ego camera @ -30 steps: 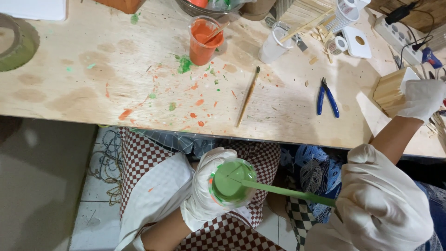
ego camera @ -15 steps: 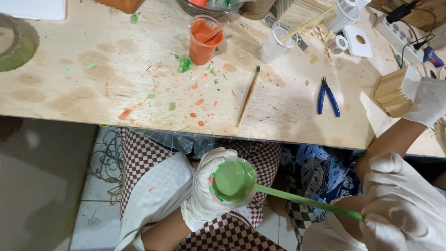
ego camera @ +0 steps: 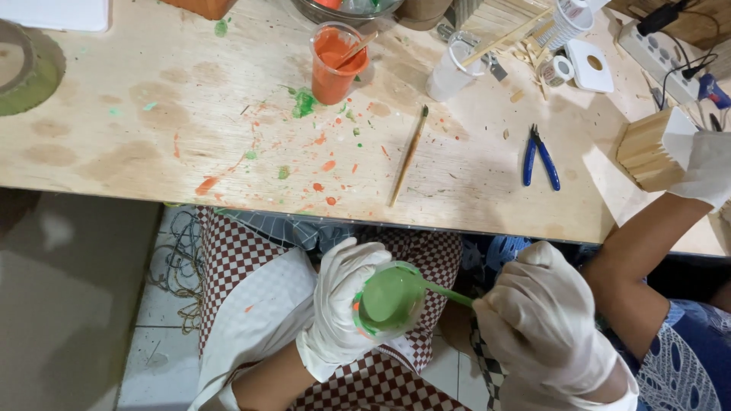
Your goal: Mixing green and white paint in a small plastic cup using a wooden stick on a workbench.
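I can make out only a few such things, all at the far right of the bench (ego camera: 152, 152): a small white roll with a printed label (ego camera: 555, 72), a flat white square package (ego camera: 588, 65) beside it, and a white labelled cup (ego camera: 569, 17) at the top edge.

Two paint cups: one of green paint (ego camera: 390, 298), one of orange paint (ego camera: 335, 62). One paintbrush (ego camera: 408, 155) and one pair of blue-handled pliers (ego camera: 539, 155) lie on the desk (ego camera: 114, 152). Three white-gloved hands: left hand (ego camera: 344, 304), right hand (ego camera: 542, 320), another person's hand (ego camera: 708, 167).
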